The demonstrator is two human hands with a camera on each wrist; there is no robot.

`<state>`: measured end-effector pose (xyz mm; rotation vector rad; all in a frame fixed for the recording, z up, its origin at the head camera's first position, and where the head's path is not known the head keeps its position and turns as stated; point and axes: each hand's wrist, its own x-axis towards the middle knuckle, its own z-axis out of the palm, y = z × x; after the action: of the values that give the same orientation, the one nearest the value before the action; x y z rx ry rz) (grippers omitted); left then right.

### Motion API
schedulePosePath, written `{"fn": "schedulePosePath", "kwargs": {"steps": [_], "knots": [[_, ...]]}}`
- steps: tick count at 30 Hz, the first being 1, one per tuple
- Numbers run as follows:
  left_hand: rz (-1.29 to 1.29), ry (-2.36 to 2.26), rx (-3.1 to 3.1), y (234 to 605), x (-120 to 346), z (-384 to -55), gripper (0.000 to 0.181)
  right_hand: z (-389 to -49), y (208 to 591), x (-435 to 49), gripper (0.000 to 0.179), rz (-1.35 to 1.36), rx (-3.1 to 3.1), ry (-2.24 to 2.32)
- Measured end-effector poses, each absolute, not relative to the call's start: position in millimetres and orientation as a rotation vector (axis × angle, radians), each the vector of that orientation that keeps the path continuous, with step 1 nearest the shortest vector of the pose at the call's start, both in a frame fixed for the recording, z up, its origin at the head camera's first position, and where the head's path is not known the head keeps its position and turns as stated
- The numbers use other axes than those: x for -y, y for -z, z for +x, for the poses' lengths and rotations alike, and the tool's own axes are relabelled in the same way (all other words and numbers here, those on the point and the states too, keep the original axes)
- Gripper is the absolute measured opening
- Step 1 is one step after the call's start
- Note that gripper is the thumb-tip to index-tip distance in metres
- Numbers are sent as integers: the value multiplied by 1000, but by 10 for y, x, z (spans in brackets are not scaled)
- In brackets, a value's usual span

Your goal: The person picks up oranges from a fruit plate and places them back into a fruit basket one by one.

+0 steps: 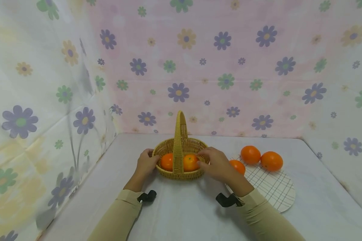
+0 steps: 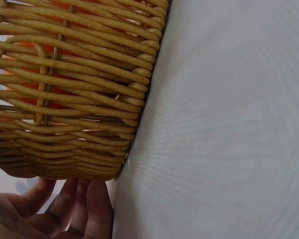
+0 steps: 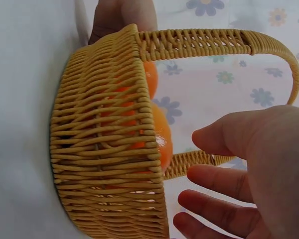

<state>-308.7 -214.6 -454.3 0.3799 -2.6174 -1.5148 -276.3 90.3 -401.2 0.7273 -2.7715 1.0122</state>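
A woven wicker basket point(image 1: 181, 175) with a tall arched handle stands on the white table. Inside it lie two oranges, one at the left point(image 1: 167, 162) and one at the right point(image 1: 190, 163) of the handle. My left hand point(image 1: 146, 164) holds the basket's left end, thumb at the rim and fingers against the outer wall point(image 2: 60, 149). Over the right rim hovers my right hand point(image 3: 269, 169), fingers spread beside the right-hand orange point(image 3: 162, 137), with a gap between fingertips and fruit in the right wrist view.
To the right, a round checked mat point(image 1: 274, 190) lies on the table. Two oranges point(image 1: 250, 155) point(image 1: 272, 161) sit at its back edge, and another orange point(image 1: 237, 166) is partly behind the right wrist. Flowered cloth walls point(image 1: 205, 67) enclose the table.
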Motion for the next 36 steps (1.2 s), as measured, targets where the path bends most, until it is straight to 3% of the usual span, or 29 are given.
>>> {"fn": "schedulePosePath", "kwargs": {"steps": [14,36], "knots": [[368,1515,2613,4547,2156,-3091,50,-2790,3791,-1214,32,691,2777,-1052],[375,1520,2609,4547,2145,-3092,50,-2989,3680,-1882,45,415,2890,-956]]}}
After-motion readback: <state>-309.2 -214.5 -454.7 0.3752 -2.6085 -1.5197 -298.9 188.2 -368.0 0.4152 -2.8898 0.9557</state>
